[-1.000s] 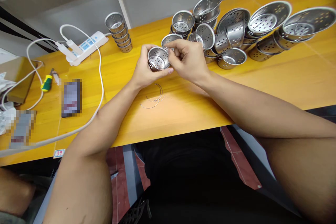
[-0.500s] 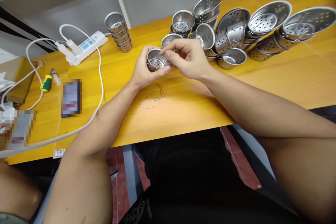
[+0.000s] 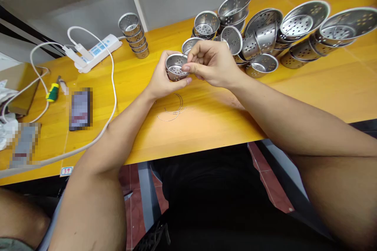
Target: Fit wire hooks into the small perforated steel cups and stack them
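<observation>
A small perforated metal cup [image 3: 176, 64] is tilted toward me above the table, and my left hand [image 3: 161, 80] is wrapped round its left side and base. At the cup's right rim is my right hand [image 3: 209, 64], its thumb and forefinger pinched together. Whatever lies between those fingertips, if anything, is too small or hidden to make out. Several thin curved wires [image 3: 176, 108] lie on the yellow table [image 3: 203, 121] just below the cup. Behind my right hand, another perforated cup [image 3: 190, 44] is partly covered.
Stacked perforated cups [image 3: 265, 39] line the back right, with a separate stack [image 3: 135, 35] at back left. A white power strip [image 3: 98, 53] trails a cable across the left side, near a phone [image 3: 80, 109] and a green-yellow screwdriver [image 3: 53, 92]. Another person's arm [image 3: 22, 217] shows lower left.
My right hand has lowered slightly at the cup's rim, its forefinger drawing back from over the opening into a pinch with the thumb. The left hand keeps its hold on the cup.
</observation>
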Motion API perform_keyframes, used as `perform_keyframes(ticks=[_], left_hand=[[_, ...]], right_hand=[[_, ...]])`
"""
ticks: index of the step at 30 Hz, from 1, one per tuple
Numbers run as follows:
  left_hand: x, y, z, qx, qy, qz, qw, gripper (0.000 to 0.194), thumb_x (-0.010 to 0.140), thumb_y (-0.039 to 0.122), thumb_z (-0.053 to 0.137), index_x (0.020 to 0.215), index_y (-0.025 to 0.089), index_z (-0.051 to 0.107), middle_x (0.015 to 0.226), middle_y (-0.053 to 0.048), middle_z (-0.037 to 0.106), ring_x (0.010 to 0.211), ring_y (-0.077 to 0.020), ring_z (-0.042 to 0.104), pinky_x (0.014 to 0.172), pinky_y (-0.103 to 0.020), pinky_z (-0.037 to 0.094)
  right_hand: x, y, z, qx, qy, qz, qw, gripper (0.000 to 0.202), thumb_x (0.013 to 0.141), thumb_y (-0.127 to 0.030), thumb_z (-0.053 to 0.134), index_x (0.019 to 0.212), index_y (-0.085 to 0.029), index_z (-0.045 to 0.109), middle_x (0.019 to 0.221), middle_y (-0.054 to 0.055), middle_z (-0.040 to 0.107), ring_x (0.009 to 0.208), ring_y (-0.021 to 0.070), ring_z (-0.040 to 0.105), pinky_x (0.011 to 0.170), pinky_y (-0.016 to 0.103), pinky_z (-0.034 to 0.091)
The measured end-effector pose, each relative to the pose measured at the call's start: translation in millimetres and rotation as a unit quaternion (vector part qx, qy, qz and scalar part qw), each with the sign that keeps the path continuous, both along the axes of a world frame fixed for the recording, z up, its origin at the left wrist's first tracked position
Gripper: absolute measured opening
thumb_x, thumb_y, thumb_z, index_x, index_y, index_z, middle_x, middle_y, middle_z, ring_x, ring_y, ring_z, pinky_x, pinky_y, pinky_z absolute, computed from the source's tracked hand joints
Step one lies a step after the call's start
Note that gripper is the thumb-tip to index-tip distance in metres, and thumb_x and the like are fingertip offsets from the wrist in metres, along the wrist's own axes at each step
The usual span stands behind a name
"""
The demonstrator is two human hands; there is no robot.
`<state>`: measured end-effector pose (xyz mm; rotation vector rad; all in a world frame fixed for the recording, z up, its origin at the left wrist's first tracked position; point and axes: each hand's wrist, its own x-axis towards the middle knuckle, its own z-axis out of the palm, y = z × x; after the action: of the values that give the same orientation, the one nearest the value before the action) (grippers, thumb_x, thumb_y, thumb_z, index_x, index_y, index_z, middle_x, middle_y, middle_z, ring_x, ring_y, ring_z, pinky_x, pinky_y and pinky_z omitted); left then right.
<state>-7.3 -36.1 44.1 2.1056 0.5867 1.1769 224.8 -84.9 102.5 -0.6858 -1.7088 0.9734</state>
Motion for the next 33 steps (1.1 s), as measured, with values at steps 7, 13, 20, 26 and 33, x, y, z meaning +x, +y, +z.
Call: perform_keyframes(ticks=[7, 13, 20, 26, 33], left_hand=[[1, 1, -1.4, 0.066, 0.007, -0.002, 0.998, 0.084, 0.094, 0.088, 0.085, 0.145, 0.029, 0.053, 0.127, -0.004, 0.07, 0.113, -0.0223, 0.08, 0.108, -0.046, 0.068], [0, -1, -0.1, 0.064, 0.011, 0.004, 0.998, 0.085, 0.093, 0.09, 0.084, 0.145, 0.031, 0.053, 0.129, -0.004, 0.069, 0.119, -0.0255, 0.08, 0.112, -0.049, 0.068], [-5, 4, -0.9, 0.044, 0.029, 0.069, 0.996, 0.089, 0.09, 0.09, 0.087, 0.147, 0.033, 0.05, 0.138, -0.007, 0.069, 0.135, -0.0319, 0.079, 0.121, -0.053, 0.066], [-7, 4, 3.5, 0.045, 0.026, 0.097, 0.994, 0.09, 0.089, 0.092, 0.085, 0.146, 0.031, 0.05, 0.139, -0.008, 0.069, 0.138, -0.0346, 0.078, 0.125, -0.058, 0.065], [-6, 6, 1.6, 0.029, 0.025, 0.098, 0.994, 0.1, 0.08, 0.1, 0.086, 0.145, 0.032, 0.051, 0.139, -0.008, 0.07, 0.14, -0.036, 0.077, 0.127, -0.059, 0.063]], right_hand=[[-2, 3, -1.0, -0.003, 0.033, 0.017, 0.999, 0.066, 0.067, -0.077, 0.112, 0.085, -0.027, 0.074, 0.071, -0.001, 0.064, 0.063, 0.017, 0.056, 0.053, 0.033, 0.052], [-2, 7, -11.8, 0.035, 0.011, -0.009, 0.999, 0.064, 0.074, -0.079, 0.108, 0.093, -0.028, 0.075, 0.077, 0.0, 0.067, 0.066, 0.019, 0.061, 0.056, 0.034, 0.055], [10, 4, -11.5, 0.195, -0.077, -0.111, 0.971, 0.045, 0.102, -0.075, 0.085, 0.118, -0.034, 0.081, 0.116, 0.009, 0.08, 0.087, 0.0262, 0.073, 0.076, 0.043, 0.067], [12, 3, -9.2, 0.262, -0.132, -0.101, 0.951, 0.038, 0.106, -0.071, 0.079, 0.118, -0.035, 0.084, 0.128, 0.012, 0.078, 0.119, 0.0375, 0.075, 0.106, 0.059, 0.067], [8, 0, -13.4, 0.255, -0.156, -0.066, 0.952, 0.042, 0.104, -0.071, 0.078, 0.122, -0.035, 0.088, 0.139, 0.014, 0.073, 0.122, 0.0391, 0.071, 0.11, 0.064, 0.062]])
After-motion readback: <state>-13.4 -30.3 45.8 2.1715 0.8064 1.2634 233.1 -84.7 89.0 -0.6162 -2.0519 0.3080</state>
